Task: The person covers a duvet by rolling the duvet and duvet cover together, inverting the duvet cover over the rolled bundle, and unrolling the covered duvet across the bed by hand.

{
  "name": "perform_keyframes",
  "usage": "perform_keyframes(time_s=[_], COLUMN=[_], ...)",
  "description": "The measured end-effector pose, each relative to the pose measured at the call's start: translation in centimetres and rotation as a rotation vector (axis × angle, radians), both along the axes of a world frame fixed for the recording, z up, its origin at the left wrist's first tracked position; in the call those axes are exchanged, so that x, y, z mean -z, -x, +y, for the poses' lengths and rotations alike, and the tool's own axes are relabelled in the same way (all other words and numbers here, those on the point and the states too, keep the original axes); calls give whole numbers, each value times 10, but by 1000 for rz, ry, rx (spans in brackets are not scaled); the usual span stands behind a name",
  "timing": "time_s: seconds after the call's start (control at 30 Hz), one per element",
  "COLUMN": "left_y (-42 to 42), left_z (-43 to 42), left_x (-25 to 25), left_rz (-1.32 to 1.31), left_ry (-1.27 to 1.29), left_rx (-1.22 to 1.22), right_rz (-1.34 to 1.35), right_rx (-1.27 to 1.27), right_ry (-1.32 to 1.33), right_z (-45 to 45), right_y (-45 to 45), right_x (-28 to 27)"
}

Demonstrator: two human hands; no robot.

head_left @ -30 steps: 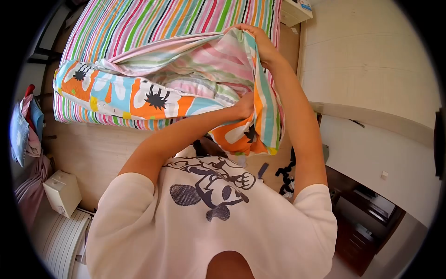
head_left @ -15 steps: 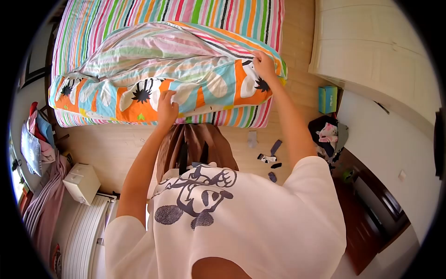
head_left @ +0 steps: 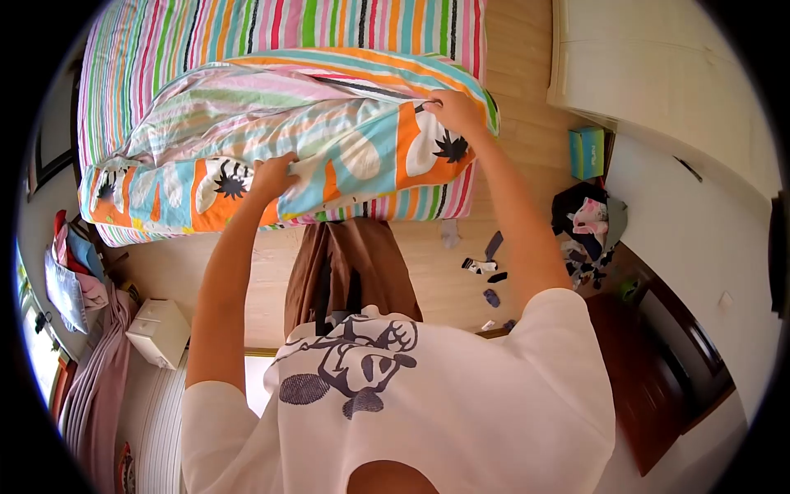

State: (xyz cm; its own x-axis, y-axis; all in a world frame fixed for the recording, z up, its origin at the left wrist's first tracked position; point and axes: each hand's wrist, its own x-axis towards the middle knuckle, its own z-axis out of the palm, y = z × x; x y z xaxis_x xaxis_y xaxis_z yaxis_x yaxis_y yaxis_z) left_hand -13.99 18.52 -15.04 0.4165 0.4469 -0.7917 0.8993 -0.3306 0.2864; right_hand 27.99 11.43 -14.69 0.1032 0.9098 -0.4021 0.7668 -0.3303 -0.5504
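A colourful cover [head_left: 358, 154] with orange, blue and white print lies along the near edge of the bed, its pale striped inner side [head_left: 222, 105] showing behind the printed band. My left hand [head_left: 274, 175] is closed on the cover's edge near the middle of the band. Further right, my right hand [head_left: 454, 111] pinches the cover's upper edge beside a black spiky figure. Beneath and behind it is a striped bed sheet [head_left: 329, 23].
Socks [head_left: 480, 266] lie on the wooden floor [head_left: 267, 272] right of my legs. A white cabinet [head_left: 159, 333] stands at the left, a green-blue box [head_left: 587, 153] and a clothes pile [head_left: 589, 216] at the right. Clothes [head_left: 72, 263] hang far left.
From bunched up at the right, the cover has been laid out along the bed's near edge. My left hand came out of its folds and moved left; my right hand moved lower.
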Motion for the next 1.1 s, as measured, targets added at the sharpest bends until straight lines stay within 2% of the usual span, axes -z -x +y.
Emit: perform_keyframes(time_s=[0.03, 0.07, 0.13, 0.17, 0.2, 0.27, 0.33, 0.37, 0.43, 0.47, 0.5, 0.53, 0.6, 0.67, 0.73, 0.83, 0.87, 0.93, 1.1], left_y=[13, 12, -11, -18, -22, -30, -28, -25, -14, -12, -12, -12, -15, -47, -75, -108, -115, -123, -122], left_z=[6, 23, 79, 107, 128, 153, 161, 163, 153, 140, 123, 102, 55, 8, -35, -92, -105, -123, -149], left_x=[21, 23, -17, -38, -52, -76, -65, -57, -21, 1, 19, 34, 62, 41, 32, 9, 4, -1, 7], left_rz=[-246, -330, -201, -202, -157, -210, -162, -140, -144, -146, -222, -295, -383, -297, -340, -493, -553, -493, -544], left_ry=[-57, -96, -215, -286, -398, -494, -610, -665, -583, -538, -577, -612, -727, -684, -706, -614, -594, -421, -126], left_rx=[-23, -34, -8, 88, 37, -77, -158, -196, -417, -530, -512, -492, -241, -237, -227, -154, -101, -87, -182], right_rz=[-2, 34, 102, 338, 576, 338, 121, 61, -37, -153, -267, -251, -215, -163, -42, -37, -76, -155, -11], right_rx=[-4, 60, 182, 299, 410, 484, 600, 661, 699, 703, 704, 698, 692, 606, 532, 322, 285, 210, 247], right_ry=[53, 21, -44, -233, -421, -602, -739, -665, -325, -374, -416, -386, -322, -322, -285, -95, -104, -120, -14], right_z=[9, 16, 33, 42, 48, 50, 35, 14, -24, -45, -61, -68, -85, -99, -114, -140, -148, -165, -205], right_y=[-11, -20, -35, -38, -38, -36, -23, -9, 20, 37, 51, 57, 67, 68, 71, 76, 79, 87, 92], right_x=[-5, -13, -23, -13, -6, -11, -1, 1, 12, 33, 52, 54, 56, 56, 43, 41, 47, 60, 73])
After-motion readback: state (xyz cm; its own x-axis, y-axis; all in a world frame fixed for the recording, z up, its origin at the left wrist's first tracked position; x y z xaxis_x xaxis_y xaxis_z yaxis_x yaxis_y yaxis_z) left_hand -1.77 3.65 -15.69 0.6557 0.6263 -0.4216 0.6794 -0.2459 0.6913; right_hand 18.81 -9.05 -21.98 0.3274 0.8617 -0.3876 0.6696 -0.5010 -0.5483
